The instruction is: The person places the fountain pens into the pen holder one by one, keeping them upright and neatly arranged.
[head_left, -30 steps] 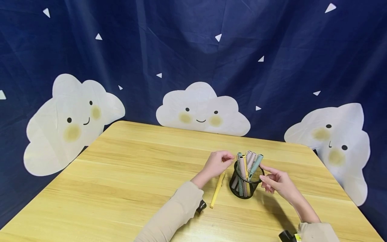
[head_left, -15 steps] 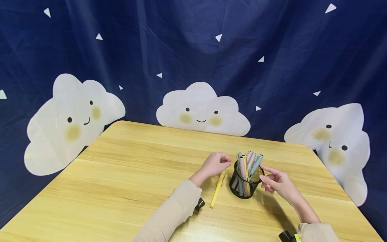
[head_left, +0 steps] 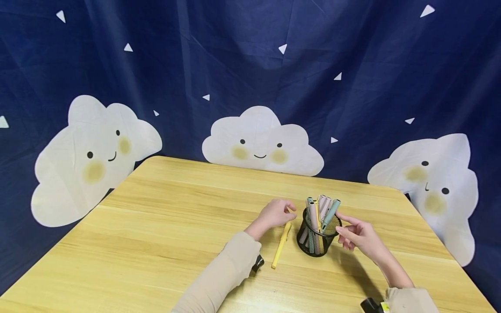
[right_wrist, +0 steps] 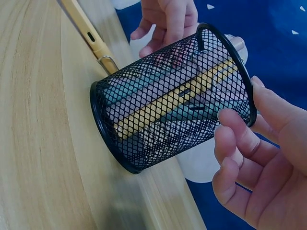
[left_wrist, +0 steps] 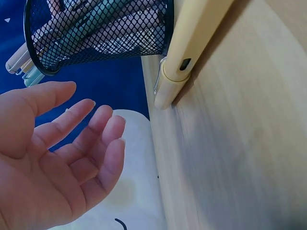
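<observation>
A black mesh pen holder stands upright on the table, with several grey, green and yellow pens leaning in it. My right hand is at its right side, thumb and index fingertips touching near the rim; in the right wrist view the other fingers bend loosely beside the mesh. My left hand hovers left of the holder, holding nothing, its fingers loosely bent in the left wrist view. Just below it a capped yellow pen lies on the table, apart from the fingers.
The light wooden table reaches back to a dark blue curtain printed with white clouds. A black wrist device sits under the left sleeve, and another black device is by the right sleeve.
My left hand has drawn a little left and down, away from the pen holder and over the yellow pen's far end. The right hand, holder and yellow pen look unmoved.
</observation>
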Action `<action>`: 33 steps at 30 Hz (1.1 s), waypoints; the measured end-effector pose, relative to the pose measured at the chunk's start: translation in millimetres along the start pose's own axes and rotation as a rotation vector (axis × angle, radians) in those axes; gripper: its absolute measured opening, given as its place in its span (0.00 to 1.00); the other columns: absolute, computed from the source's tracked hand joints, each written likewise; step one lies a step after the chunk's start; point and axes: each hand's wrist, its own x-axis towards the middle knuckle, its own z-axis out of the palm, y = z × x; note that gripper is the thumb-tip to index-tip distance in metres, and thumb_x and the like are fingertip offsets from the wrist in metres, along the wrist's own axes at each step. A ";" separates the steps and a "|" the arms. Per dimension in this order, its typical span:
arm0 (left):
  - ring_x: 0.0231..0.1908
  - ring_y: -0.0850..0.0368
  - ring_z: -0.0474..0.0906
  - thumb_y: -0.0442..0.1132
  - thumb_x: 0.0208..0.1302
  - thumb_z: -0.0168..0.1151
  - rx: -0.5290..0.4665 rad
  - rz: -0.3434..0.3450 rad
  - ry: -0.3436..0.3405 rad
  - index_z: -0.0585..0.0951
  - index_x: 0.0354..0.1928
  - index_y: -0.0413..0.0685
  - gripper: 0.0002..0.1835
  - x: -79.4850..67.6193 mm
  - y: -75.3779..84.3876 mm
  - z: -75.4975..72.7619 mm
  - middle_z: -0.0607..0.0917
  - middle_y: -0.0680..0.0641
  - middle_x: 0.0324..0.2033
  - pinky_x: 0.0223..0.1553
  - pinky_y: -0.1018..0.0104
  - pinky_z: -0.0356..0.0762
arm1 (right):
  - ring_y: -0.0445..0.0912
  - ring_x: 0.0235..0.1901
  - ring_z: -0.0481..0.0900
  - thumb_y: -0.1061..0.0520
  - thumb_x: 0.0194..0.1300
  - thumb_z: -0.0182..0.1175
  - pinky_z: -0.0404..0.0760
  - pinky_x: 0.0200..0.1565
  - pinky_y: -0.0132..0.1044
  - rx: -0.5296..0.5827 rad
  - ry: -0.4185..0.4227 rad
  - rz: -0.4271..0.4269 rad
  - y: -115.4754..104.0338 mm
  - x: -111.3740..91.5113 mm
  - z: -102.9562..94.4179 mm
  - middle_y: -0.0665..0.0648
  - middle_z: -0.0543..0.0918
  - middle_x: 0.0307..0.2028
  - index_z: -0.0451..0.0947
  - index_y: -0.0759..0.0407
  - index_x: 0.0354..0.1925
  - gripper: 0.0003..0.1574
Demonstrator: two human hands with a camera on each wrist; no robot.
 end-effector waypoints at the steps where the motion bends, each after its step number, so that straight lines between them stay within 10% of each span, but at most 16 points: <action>1: 0.29 0.64 0.74 0.41 0.56 0.61 0.012 -0.007 -0.007 0.80 0.43 0.46 0.13 -0.3 0.2 -0.3 0.81 0.53 0.28 0.30 0.73 0.70 | 0.46 0.12 0.73 0.67 0.63 0.50 0.72 0.13 0.35 -0.002 0.002 0.005 0.0 0.3 -0.2 0.61 0.76 0.16 0.52 0.84 0.57 0.30; 17: 0.49 0.50 0.72 0.46 0.50 0.66 0.165 -0.065 -0.185 0.74 0.54 0.50 0.27 -7.0 -5.3 -1.4 0.76 0.47 0.51 0.49 0.57 0.69 | 0.48 0.12 0.74 0.66 0.63 0.50 0.73 0.13 0.38 -0.019 -0.002 0.013 0.6 -0.9 0.0 0.64 0.76 0.16 0.52 0.83 0.57 0.30; 24: 0.09 0.62 0.60 0.40 0.50 0.67 -0.023 -0.164 -0.307 0.65 0.60 0.47 0.34 -10.9 -5.8 1.1 0.79 0.43 0.36 0.11 0.72 0.62 | 0.48 0.13 0.74 0.66 0.63 0.50 0.73 0.14 0.38 -0.022 -0.006 0.019 -0.7 -1.2 0.4 0.65 0.76 0.16 0.51 0.83 0.57 0.31; 33: 0.09 0.63 0.60 0.40 0.49 0.68 0.003 -0.198 -0.321 0.64 0.60 0.45 0.36 -11.5 -5.7 5.9 0.74 0.50 0.20 0.09 0.75 0.57 | 0.48 0.13 0.74 0.66 0.63 0.51 0.74 0.14 0.39 -0.029 -0.002 0.023 -0.2 -1.4 0.6 0.63 0.76 0.16 0.51 0.82 0.57 0.31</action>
